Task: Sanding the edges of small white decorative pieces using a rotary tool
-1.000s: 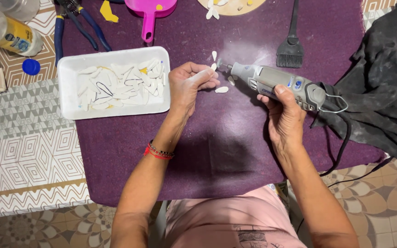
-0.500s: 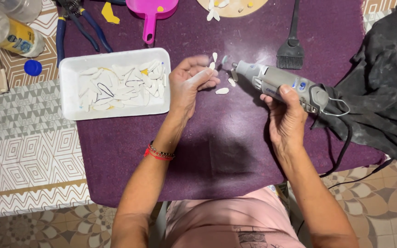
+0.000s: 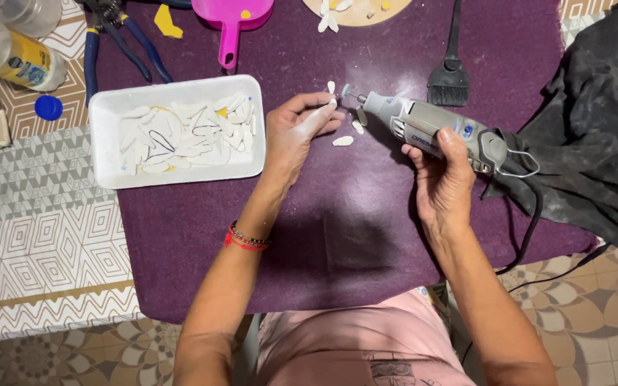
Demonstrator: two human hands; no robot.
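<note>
Little changed from earlier frames: right hand [image 3: 446,179] stayed clenched around grey rotary tool [image 3: 430,130]; left hand [image 3: 296,132] kept pinching small white petal-shaped piece [image 3: 321,112] near tabletop's far edge.

A single head-worn camera looks almost straight down, from close above, at a purple table [image 3: 337,236] whose near edge runs along the wearer's lap. The table's far edge is cut off by the top of the frame. Patterned floor tiles [image 3: 44,236] show past the left and right edges.
</note>
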